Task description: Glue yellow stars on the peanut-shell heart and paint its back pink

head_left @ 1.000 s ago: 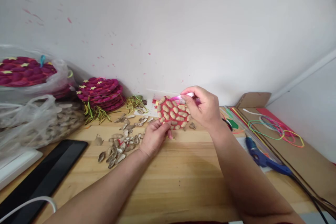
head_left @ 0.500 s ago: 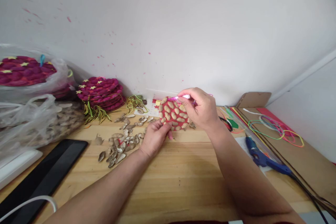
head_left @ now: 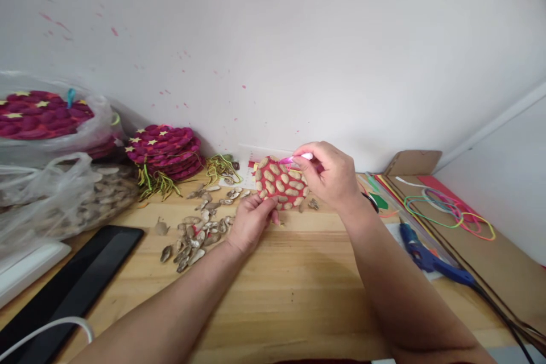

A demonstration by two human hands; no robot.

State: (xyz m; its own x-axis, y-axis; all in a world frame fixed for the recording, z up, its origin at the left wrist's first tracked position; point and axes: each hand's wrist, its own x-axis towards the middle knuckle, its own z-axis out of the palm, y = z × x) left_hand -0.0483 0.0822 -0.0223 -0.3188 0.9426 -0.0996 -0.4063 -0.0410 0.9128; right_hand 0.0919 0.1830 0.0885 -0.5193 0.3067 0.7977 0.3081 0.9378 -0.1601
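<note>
Pale wall [head_left: 362,57] rises behind the table [head_left: 290,284]. Above the wood, the left hand [head_left: 251,220] pinches the lower edge of a red disc [head_left: 276,178] set with peanuts [head_left: 269,176]. The right hand's [head_left: 335,176] grip pinches a pen [head_left: 307,156], tip at the disc's upper edge, wrist bent inward.

Rough, matt peanut shells [head_left: 188,242] lie on smooth wood [head_left: 256,307] beside crinkled, shiny clear plastic [head_left: 68,199].
</note>
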